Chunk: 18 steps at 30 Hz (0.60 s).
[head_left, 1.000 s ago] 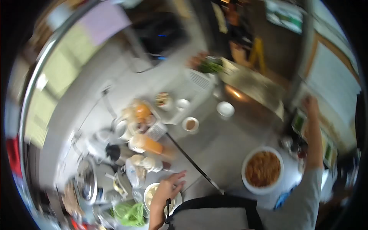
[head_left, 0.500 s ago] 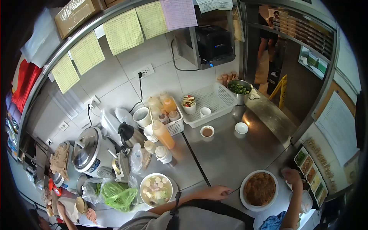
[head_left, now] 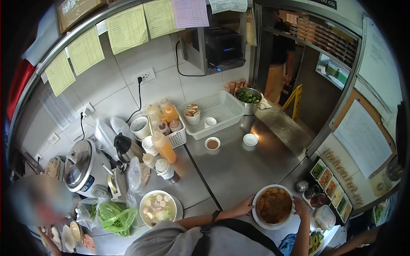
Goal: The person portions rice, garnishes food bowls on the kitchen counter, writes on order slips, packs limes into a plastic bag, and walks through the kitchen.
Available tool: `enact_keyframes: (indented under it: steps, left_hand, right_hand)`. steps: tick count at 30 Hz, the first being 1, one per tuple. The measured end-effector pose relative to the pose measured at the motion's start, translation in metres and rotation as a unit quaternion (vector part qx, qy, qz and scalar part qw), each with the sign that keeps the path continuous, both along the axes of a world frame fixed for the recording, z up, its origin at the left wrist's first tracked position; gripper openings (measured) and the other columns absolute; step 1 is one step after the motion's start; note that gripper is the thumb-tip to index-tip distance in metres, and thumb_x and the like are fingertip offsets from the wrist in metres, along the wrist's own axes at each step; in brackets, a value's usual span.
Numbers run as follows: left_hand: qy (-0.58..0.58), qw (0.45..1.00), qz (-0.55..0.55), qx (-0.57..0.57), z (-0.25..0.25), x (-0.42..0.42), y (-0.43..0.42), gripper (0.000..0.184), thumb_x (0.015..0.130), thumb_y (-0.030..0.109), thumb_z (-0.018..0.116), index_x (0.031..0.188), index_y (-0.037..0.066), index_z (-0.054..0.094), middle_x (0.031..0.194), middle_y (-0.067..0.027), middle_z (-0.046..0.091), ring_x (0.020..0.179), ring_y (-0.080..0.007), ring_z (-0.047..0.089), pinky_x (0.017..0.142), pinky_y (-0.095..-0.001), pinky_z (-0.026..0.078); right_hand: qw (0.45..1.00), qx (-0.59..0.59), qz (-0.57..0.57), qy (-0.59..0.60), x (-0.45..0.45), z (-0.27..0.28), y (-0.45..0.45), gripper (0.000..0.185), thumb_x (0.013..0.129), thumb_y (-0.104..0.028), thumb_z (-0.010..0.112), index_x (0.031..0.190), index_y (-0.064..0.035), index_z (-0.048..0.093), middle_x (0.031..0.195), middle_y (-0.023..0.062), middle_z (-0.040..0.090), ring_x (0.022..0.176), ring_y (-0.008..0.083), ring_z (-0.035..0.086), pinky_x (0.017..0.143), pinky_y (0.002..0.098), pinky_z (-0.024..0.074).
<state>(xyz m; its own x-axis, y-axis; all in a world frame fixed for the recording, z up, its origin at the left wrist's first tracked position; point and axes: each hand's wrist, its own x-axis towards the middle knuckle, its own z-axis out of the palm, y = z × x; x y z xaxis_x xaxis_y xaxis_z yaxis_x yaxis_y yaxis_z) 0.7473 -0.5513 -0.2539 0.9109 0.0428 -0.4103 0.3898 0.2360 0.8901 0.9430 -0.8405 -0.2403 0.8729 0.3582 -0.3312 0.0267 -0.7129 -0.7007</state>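
A white bowl of reddish-brown food point(head_left: 273, 206) rests near the counter's front edge. At its left rim is my left hand point(head_left: 245, 206), fingers closed on the edge. My right hand point(head_left: 300, 208) grips the opposite rim. Further left stands a white bowl of pale soup point(head_left: 158, 209) with sliced pieces and greens. Beyond the held bowl are a small white dish point(head_left: 250, 139) and a small cup of brown sauce point(head_left: 212, 144). A blue cloth point(head_left: 288, 244) lies just below the bowl.
Topping containers point(head_left: 331, 185) and jars line the right side. Squeeze bottles point(head_left: 163, 147), a perforated tray point(head_left: 215, 114) and a rice cooker point(head_left: 85, 167) stand at the back and left. A co-worker point(head_left: 40, 200) is at far left; another person point(head_left: 279, 59) stands beyond the opening.
My left hand has moved right to the bowl's left rim, and my right hand has left the jars for its right rim. A co-worker's head has come into view at left.
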Motion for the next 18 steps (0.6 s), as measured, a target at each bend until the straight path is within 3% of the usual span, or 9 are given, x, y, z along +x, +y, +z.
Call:
enact_keyframes:
  steps: [2, 4, 6, 10, 13, 15, 18]
  left_hand:
    - [-0.029, 0.999, -0.026, -0.010, -0.006, 0.005, 0.004, 0.063, 0.088, 0.005, 0.049, 0.144, 0.012, 0.021, 0.093, -0.0146, 0.062, 0.074, -0.0228, 0.065, 0.059, -0.0344, 0.058]
    - [-0.052, 0.998, -0.032, -0.010, -0.009, 0.007, 0.010, 0.061, 0.088, 0.004, 0.048, 0.143, 0.012, 0.022, 0.094, -0.0146, 0.061, 0.076, -0.0233, 0.066, 0.059, -0.0342, 0.058]
    - [-0.064, 0.998, -0.025, -0.005, -0.013, 0.003, 0.013, 0.059, 0.088, 0.003, 0.047, 0.142, 0.012, 0.024, 0.098, -0.0145, 0.060, 0.079, -0.0236, 0.066, 0.059, -0.0340, 0.058]
    - [-0.070, 0.993, -0.009, -0.099, -0.003, -0.014, 0.027, 0.058, 0.092, 0.007, 0.047, 0.144, 0.015, 0.021, 0.112, -0.0125, 0.055, 0.093, -0.0220, 0.062, 0.071, -0.0366, 0.058]
    - [-0.067, 0.994, 0.004, -0.088, -0.011, -0.022, 0.037, 0.057, 0.093, 0.008, 0.046, 0.144, 0.014, 0.021, 0.113, -0.0126, 0.054, 0.094, -0.0227, 0.062, 0.073, -0.0376, 0.059]
    - [-0.068, 0.995, 0.005, -0.069, -0.016, -0.027, 0.041, 0.057, 0.093, 0.009, 0.046, 0.144, 0.014, 0.020, 0.114, -0.0128, 0.054, 0.094, -0.0230, 0.062, 0.072, -0.0379, 0.059]
    - [-0.053, 0.997, 0.007, -0.049, -0.003, -0.033, 0.044, 0.057, 0.093, 0.009, 0.046, 0.144, 0.013, 0.020, 0.114, -0.0132, 0.054, 0.093, -0.0236, 0.062, 0.072, -0.0381, 0.059]
  right_hand:
    - [1.000, 0.009, -0.012, 0.004, -0.004, 0.010, 0.005, 0.037, 0.090, -0.024, 0.047, 0.120, -0.0066, 0.059, 0.096, 0.0183, 0.061, 0.084, 0.0295, 0.061, 0.069, 0.0397, 0.0546]
    - [0.997, 0.035, -0.025, 0.062, -0.017, 0.035, 0.017, 0.037, 0.092, -0.024, 0.045, 0.125, -0.0099, 0.056, 0.082, 0.0079, 0.054, 0.066, 0.0190, 0.055, 0.053, 0.0372, 0.0576]
    - [0.995, 0.025, -0.036, 0.085, -0.021, 0.042, 0.026, 0.037, 0.091, -0.021, 0.045, 0.124, -0.0108, 0.056, 0.081, 0.0077, 0.055, 0.065, 0.0178, 0.056, 0.051, 0.0361, 0.0571]
    - [0.995, 0.067, -0.039, 0.068, -0.032, 0.049, 0.044, 0.036, 0.087, -0.013, 0.048, 0.121, -0.0096, 0.059, 0.075, 0.0034, 0.055, 0.058, 0.0124, 0.053, 0.043, 0.0332, 0.0557]
    - [0.996, 0.073, -0.011, 0.054, -0.039, 0.059, 0.059, 0.037, 0.087, -0.010, 0.048, 0.123, -0.0082, 0.058, 0.077, 0.0026, 0.057, 0.061, 0.0112, 0.055, 0.049, 0.0286, 0.0531]
    - [0.989, 0.133, 0.003, 0.058, -0.026, 0.018, 0.053, 0.038, 0.087, -0.007, 0.047, 0.124, -0.0075, 0.057, 0.079, 0.0021, 0.058, 0.063, 0.0100, 0.054, 0.055, 0.0253, 0.0496]
    - [0.974, 0.206, -0.019, 0.091, -0.031, 0.016, 0.058, 0.037, 0.088, -0.005, 0.046, 0.124, -0.0062, 0.057, 0.082, 0.0018, 0.060, 0.066, 0.0082, 0.055, 0.061, 0.0222, 0.0453]
